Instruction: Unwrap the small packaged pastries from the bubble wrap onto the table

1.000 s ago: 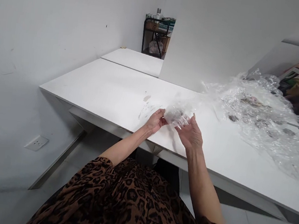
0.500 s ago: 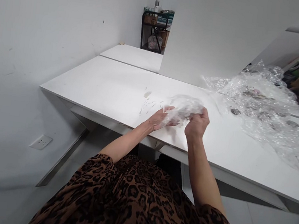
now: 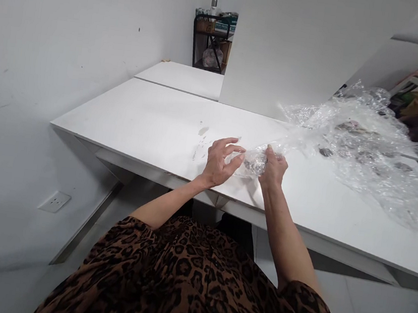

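Crinkled clear plastic bag (image 3: 254,163) lies on the white table near its front edge, with small dark bits showing through it. My right hand (image 3: 274,168) grips the right side of this plastic, thumb on top. At its left side is my left hand (image 3: 221,162), fingers apart and slightly bent, their tips at the edge of the plastic; no firm hold shows. A strip of the plastic stretches from behind my right hand toward the large heap of clear plastic bags (image 3: 369,156) on the right. Whether the two are joined I cannot tell.
The white table (image 3: 141,117) bears greyish worn marks left of my hands. A tall white panel (image 3: 294,50) stands behind it. Further back is a black shelf rack (image 3: 212,35) with boxes. A wall socket (image 3: 54,201) sits low on the left wall.
The plastic, blurred and lifted between both hands before, now rests lower on the table. My left hand has turned palm down and its fingers have spread; the right hand still grips.
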Demonstrator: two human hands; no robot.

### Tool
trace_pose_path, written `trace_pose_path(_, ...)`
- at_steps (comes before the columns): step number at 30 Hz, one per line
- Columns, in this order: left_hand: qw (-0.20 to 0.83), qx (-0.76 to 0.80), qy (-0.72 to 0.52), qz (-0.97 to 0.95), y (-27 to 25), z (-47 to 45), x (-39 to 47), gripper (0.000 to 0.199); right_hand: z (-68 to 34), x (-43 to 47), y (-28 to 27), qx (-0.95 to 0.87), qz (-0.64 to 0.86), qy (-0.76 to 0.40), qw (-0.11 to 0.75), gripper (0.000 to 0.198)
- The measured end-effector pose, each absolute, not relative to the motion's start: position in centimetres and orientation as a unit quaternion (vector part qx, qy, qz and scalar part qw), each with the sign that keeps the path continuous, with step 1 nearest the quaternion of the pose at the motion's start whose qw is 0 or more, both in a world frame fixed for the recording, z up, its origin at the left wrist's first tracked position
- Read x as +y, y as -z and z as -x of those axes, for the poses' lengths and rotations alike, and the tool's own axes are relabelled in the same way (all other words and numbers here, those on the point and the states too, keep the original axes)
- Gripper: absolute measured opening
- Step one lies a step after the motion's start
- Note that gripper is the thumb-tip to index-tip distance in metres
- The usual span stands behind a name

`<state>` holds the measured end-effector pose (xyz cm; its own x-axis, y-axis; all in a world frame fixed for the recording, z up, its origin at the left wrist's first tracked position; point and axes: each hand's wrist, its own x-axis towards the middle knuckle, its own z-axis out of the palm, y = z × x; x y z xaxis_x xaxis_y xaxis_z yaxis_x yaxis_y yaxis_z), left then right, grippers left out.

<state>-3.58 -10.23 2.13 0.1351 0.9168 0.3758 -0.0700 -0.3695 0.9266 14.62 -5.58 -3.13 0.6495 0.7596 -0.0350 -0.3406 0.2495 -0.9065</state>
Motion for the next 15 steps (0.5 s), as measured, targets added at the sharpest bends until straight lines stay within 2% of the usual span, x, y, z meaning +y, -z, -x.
trace_pose_path(5, 0.435, 0.311, -0.521, -0.665, -4.3, 3.0, -10.7, 0.013, -14.4, -5.3, 2.5, -0.26, 0.518, -0.331, 0.745, 0.051)
trace_pose_path(10, 0.469, 0.372, -0.421, -0.681, -0.5, 1.0, -7.6, 0.03, -14.0, -6.0, 0.9, -0.268, 0.523, -0.421, 0.692, 0.054)
trace_pose_path(15, 0.495, 0.398, -0.425, -0.645, 1.1, 0.6, -6.1, 0.025, -14.1, -7.2, 1.1, -0.3, 0.489, -0.504, 0.645, 0.057)
